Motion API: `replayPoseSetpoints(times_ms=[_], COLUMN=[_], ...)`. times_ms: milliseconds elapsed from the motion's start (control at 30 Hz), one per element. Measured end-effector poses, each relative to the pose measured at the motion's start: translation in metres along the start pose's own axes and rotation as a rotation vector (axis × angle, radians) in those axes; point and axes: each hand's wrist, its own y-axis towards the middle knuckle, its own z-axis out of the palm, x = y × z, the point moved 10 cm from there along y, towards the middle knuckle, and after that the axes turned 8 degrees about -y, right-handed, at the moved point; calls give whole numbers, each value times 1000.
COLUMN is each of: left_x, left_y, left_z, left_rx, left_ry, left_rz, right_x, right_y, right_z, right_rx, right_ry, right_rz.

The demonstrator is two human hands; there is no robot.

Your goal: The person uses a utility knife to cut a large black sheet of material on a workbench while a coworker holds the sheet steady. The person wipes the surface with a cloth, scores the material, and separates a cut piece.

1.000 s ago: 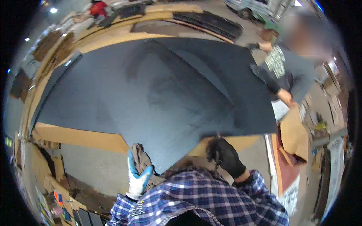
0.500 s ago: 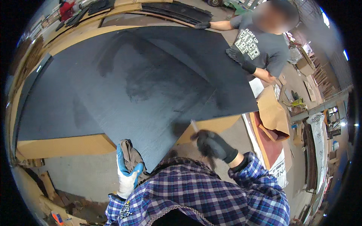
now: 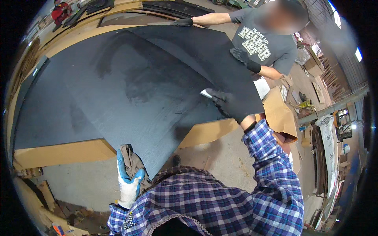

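Note:
A dark board (image 3: 138, 114) lies slanted over more black sheet material (image 3: 47, 114), one corner pointing toward me. My left hand (image 3: 129, 188), in a white and blue glove, grips a crumpled grey-brown rag (image 3: 134, 162) by that near corner. Over the board's right edge reaches my right hand (image 3: 226, 103) in a black glove. Its fingers are closed on a small white piece (image 3: 206, 93), held at or just above the dark surface; its exact kind is unclear. Whether the piece touches the board cannot be made out.
Across the stack stands a co-worker (image 3: 256, 43), one black-gloved hand (image 3: 183, 22) on the far edge and another (image 3: 240, 56) on the right part. Cardboard (image 3: 212, 133) shows beneath the sheets. A brown paper wrap (image 3: 279, 114) lies at right.
My right hand has swung up and forward from beside the near edge to over the board, carrying the white piece. The co-worker's far-edge hand appears farther left. My left hand keeps the rag.

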Motion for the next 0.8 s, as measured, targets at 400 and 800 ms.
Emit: replayPoseSetpoints(times_ms=[400,800], left_x=[-92,-105], left_y=[22,259], left_z=[-63,19], left_rx=[-144,218], left_ry=[362,862], left_rz=[249,324], right_x=[19,276], right_y=[-5,-90], right_z=[14,59], right_rx=[2,291], right_ry=[468,399], right_rz=[425,-121])
